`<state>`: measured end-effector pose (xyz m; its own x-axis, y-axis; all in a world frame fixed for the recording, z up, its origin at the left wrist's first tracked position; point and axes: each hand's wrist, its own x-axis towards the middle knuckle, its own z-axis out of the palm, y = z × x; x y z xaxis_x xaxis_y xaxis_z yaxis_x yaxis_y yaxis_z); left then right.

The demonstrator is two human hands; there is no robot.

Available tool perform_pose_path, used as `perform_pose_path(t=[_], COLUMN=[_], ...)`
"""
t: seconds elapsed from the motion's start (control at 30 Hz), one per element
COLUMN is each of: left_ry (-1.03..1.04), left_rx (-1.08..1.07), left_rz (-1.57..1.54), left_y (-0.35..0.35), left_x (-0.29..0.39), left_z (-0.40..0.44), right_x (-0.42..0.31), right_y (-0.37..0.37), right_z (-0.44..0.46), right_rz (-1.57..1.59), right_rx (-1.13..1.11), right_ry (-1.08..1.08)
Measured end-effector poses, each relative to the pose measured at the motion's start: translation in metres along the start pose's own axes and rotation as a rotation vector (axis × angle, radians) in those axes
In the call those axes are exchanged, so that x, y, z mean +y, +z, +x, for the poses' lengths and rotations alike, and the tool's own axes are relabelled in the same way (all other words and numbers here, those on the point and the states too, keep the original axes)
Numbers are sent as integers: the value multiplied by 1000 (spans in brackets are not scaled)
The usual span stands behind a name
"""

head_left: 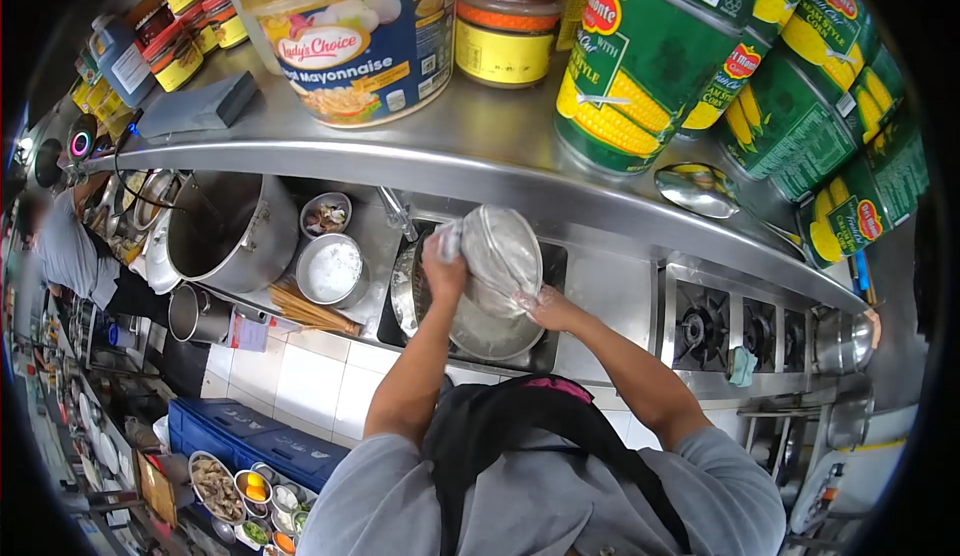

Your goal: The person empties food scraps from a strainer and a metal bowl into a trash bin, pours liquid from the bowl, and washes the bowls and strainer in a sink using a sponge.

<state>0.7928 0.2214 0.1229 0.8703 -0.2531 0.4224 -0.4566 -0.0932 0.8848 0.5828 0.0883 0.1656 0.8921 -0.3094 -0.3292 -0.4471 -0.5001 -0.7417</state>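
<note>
Over the sink [558,276], a round metal bowl [505,246] is held tilted, its surface covered with suds. My right hand [550,308] is closed on the bowl's lower right edge. At the bowl's left side, my left hand [443,274] is closed round a pale, sudsy wad [449,241], whose kind I cannot make out. Below the bowl, a wide metal basin [490,341] sits in the sink, partly covered by the bowl. Another metal vessel [403,291] stands at the sink's left, partly hidden by my left forearm. A faucet [396,214] is behind it.
Left of the sink are a large pot [235,231], a bowl of white suds [331,271] and a bowl of scraps [326,214]. A steel shelf [480,161] with jars and corn cans crosses above. Stove burners [703,328] lie right. A person [75,246] stands far left.
</note>
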Motion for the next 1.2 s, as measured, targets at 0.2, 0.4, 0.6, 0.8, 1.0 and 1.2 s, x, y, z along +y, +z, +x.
perform_pose_path(t=[0.2,0.4,0.6,0.8,1.0,1.2], left_ry=[273,323,307,280,284,-946], left_rx=[-226,-302,-335,-268,-568,171], left_rz=[132,76,140,261,286,-1491], left_y=[7,-11,-38,-37,-110,-89], left_x=[108,110,90,93,29,61], left_z=[-45,-70,-56,-95,-128,-33], right_x=[26,-37,-33,-72,-109,-113], right_y=[5,-12,13,34,33,36], right_z=[15,12,57,64,61,48], right_rz=[290,643,547,1071,1209,471], right_rx=[186,74,205,178,292,355], right_ry=[-205,144,263,81,26,307])
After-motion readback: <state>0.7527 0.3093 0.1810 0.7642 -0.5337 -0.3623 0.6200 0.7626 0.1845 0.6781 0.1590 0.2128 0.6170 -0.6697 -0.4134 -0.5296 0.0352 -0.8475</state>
